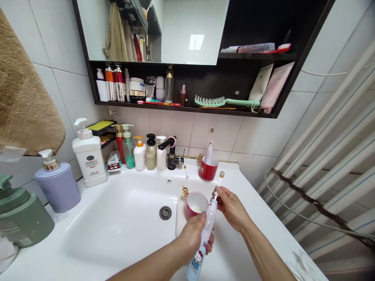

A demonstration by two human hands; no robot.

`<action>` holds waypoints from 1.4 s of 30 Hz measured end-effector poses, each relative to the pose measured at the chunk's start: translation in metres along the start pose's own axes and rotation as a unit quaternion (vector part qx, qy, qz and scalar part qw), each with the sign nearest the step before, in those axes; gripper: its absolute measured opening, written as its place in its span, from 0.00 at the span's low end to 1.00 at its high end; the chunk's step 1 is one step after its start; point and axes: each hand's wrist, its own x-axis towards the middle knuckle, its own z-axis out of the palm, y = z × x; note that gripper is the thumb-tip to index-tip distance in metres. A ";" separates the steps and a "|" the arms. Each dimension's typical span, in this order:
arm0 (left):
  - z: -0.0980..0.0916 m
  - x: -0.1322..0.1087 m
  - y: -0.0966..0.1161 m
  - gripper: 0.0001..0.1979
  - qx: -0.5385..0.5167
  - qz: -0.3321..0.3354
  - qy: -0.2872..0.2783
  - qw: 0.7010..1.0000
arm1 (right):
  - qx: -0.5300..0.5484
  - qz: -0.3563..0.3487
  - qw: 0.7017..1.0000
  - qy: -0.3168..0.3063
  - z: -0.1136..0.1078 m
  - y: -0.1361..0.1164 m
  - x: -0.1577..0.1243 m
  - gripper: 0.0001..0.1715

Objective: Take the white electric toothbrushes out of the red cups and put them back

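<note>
Left hand [190, 237] wraps its fingers around the toothbrush [208, 222] above the sink [117, 218], seemingly steadying the handle, while the right hand [233, 207] pinches the slim neck, keeping off the bristles.

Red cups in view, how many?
2. One red cup stands on the rear sink ledge, holding an upright toothbrush; the other red cup is just beyond the left hand.

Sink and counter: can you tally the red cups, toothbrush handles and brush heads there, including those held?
Red cups: 2 (near cup, far cup)
Toothbrush handles: 2 (held handle, handle in far cup)
Brush heads: 3 (held head, head above far cup, loose head)
Total: 7
</note>
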 end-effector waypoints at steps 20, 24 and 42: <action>-0.002 0.000 0.004 0.24 0.010 0.028 0.009 1.000 | -0.005 -0.009 1.000 -0.010 0.008 0.003 -0.002 0.13; -0.001 0.000 0.005 0.24 0.022 0.032 0.014 0.999 | -0.019 -0.021 1.000 0.001 0.011 0.006 -0.001 0.13; -0.008 0.001 0.005 0.16 0.106 0.019 -0.094 0.990 | -0.006 -0.082 0.991 0.107 0.006 0.004 0.001 0.16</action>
